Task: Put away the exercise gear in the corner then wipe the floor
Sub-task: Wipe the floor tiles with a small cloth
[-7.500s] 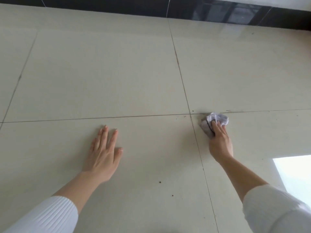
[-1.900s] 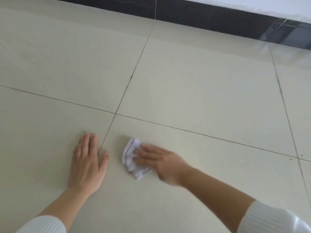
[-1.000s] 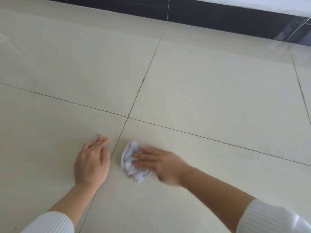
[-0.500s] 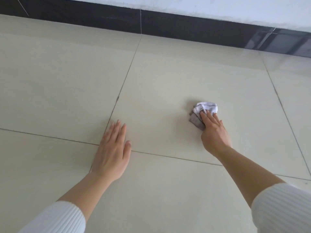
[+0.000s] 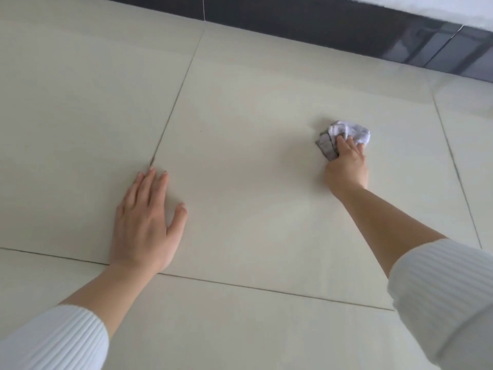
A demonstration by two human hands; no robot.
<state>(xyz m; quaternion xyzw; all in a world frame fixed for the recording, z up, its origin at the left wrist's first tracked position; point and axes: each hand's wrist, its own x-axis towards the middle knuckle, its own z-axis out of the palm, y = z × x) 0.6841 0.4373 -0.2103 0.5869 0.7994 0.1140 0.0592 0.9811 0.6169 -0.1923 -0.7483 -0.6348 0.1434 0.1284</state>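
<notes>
A crumpled white and grey cloth (image 5: 346, 132) lies on the pale tiled floor (image 5: 253, 116) at the upper right. My right hand (image 5: 346, 166) presses down on its near side, with the fingers bent onto the cloth. My left hand (image 5: 148, 222) lies flat on the floor at the lower left, fingers straight and spread, next to a grout line. No exercise gear is in view.
A dark glossy skirting band (image 5: 320, 28) runs along the foot of the white wall at the top. Grout lines (image 5: 173, 108) cross the beige tiles. My white ribbed sleeves fill the two lower corners.
My right hand has swept the cloth from beside my left hand out to the far right. My left hand has shifted forward and lies flat again.
</notes>
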